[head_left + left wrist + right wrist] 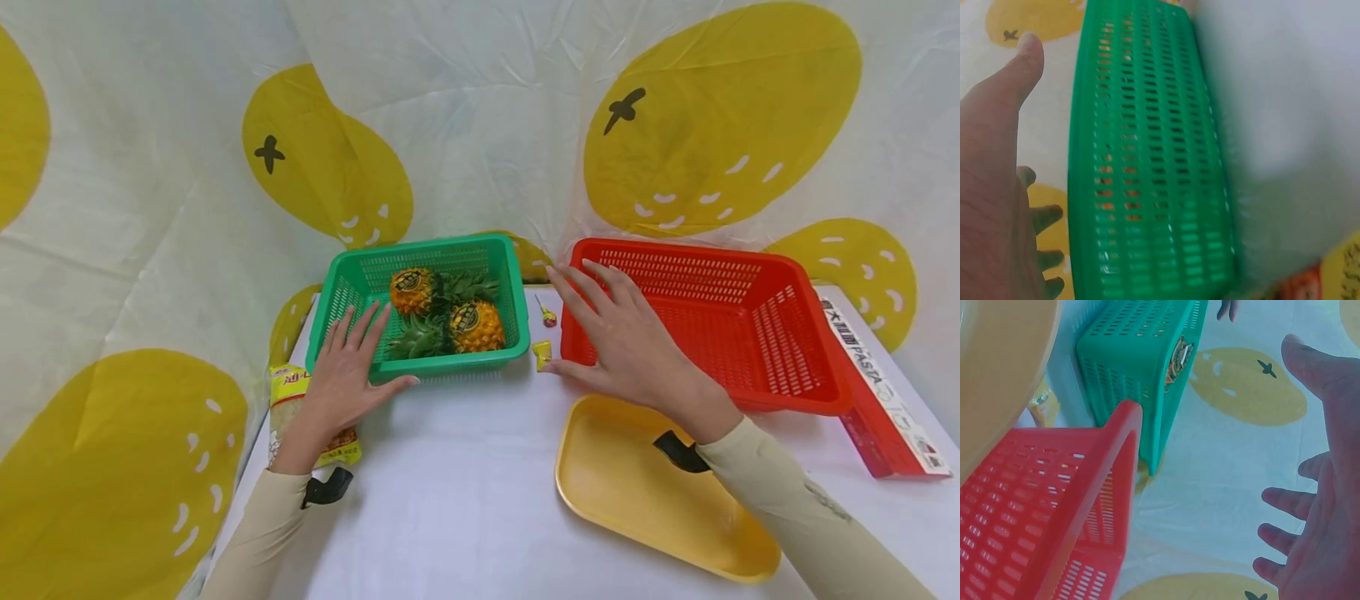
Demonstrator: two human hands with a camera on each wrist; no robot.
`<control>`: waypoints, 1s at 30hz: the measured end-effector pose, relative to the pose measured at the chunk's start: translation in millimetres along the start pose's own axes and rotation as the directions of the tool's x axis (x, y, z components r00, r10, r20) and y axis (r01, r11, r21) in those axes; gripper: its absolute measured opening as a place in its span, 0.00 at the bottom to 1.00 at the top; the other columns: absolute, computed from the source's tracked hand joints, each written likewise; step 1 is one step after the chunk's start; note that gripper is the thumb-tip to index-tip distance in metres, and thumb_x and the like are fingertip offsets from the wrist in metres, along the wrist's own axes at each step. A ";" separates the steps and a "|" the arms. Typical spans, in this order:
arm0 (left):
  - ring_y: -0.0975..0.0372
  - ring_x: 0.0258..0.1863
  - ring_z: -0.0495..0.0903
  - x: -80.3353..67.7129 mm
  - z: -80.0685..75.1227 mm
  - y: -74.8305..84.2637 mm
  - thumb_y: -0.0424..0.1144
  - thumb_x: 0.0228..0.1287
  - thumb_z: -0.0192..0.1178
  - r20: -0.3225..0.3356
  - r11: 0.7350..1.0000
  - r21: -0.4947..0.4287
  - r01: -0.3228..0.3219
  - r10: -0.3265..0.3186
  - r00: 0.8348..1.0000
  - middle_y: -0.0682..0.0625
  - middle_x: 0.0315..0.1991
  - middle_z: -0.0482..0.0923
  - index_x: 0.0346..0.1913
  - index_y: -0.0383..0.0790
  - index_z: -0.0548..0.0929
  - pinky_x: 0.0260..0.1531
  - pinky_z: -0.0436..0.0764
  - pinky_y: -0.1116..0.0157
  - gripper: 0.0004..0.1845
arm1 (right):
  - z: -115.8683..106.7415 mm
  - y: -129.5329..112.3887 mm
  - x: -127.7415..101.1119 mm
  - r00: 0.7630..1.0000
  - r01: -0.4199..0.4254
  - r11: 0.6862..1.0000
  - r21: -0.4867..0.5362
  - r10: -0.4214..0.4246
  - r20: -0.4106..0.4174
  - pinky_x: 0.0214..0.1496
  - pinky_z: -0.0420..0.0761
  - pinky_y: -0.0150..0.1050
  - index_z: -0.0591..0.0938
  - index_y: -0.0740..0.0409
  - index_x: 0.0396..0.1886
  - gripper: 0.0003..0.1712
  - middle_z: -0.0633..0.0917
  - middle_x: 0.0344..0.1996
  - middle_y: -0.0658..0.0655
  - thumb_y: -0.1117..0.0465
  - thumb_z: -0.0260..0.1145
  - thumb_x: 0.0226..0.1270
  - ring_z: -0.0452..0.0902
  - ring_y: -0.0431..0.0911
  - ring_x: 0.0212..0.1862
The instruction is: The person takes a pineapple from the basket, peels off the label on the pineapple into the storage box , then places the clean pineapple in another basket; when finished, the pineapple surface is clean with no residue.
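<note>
My left hand [346, 376], fingers spread, hovers over the near left corner of the green basket [450, 364] and holds nothing. Two small pineapples [478, 327] lie in that basket, each with a dark label. In the left wrist view the thumb and fingers stand apart from the basket's slotted wall [1154, 150]. My right hand [630, 337] is spread above the left end of the red basket [705, 350], also holding nothing. A small yellow-wrapped candy [542, 355] lies by its thumb tip in the head view, and a lollipop [547, 315] lies between the two baskets.
A yellow tray [645, 500] lies under my right forearm. At the left edge a yellow food packet [288, 387] is partly covered by my left hand. A red pasta box [888, 400] lies right of the red basket. A fruit-print cloth [480, 125] hangs behind the table.
</note>
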State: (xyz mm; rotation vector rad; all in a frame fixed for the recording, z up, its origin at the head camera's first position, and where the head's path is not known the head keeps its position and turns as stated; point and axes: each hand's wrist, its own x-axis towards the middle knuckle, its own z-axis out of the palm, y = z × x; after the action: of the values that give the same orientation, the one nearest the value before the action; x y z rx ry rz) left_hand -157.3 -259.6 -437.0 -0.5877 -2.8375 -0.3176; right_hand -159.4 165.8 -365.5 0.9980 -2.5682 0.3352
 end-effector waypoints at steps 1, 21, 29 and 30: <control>0.41 0.83 0.41 -2.2 0.0 -2.1 0.82 0.61 0.56 -0.001 1.000 0.000 0.008 -0.008 1.000 0.45 0.85 0.48 0.88 0.54 0.45 0.77 0.44 0.39 0.62 | 0.8 -0.6 1.3 1.000 0.002 1.000 -0.001 -0.002 0.004 0.80 0.48 0.60 0.52 0.55 0.87 0.66 0.62 0.80 0.63 0.30 0.73 0.61 0.50 0.65 0.80; 0.37 0.70 0.67 -21.1 8.4 -20.6 0.75 0.65 0.61 0.014 0.998 -0.012 0.068 -0.068 0.998 0.37 0.74 0.68 0.85 0.46 0.57 0.68 0.65 0.38 0.55 | 28.0 -17.6 32.0 0.995 0.070 0.993 0.090 -0.076 0.063 0.75 0.61 0.62 0.62 0.60 0.83 0.58 0.70 0.75 0.65 0.30 0.68 0.67 0.62 0.64 0.74; 0.41 0.69 0.68 -23.0 14.1 -21.9 0.73 0.65 0.62 -0.021 0.999 0.007 0.048 -0.048 0.999 0.37 0.71 0.70 0.80 0.43 0.67 0.65 0.66 0.38 0.50 | 37.6 -20.9 39.3 0.994 0.085 0.991 0.103 -0.092 0.067 0.73 0.63 0.60 0.59 0.60 0.85 0.58 0.69 0.75 0.65 0.31 0.68 0.69 0.63 0.63 0.74; 0.41 0.68 0.69 -23.1 14.9 -22.4 0.72 0.65 0.63 -0.027 0.999 0.008 0.043 -0.043 0.999 0.37 0.70 0.71 0.79 0.43 0.68 0.65 0.66 0.38 0.49 | 38.2 -21.9 40.3 0.993 0.080 0.991 0.104 -0.088 0.074 0.74 0.63 0.60 0.57 0.60 0.85 0.58 0.69 0.76 0.65 0.31 0.68 0.69 0.63 0.63 0.74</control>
State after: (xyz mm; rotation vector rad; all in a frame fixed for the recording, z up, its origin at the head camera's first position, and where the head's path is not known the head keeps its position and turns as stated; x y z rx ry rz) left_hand -148.5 -284.4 -460.8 -0.5172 -2.8272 -0.3177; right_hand -181.4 112.7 -381.4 1.1740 -2.5917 0.4140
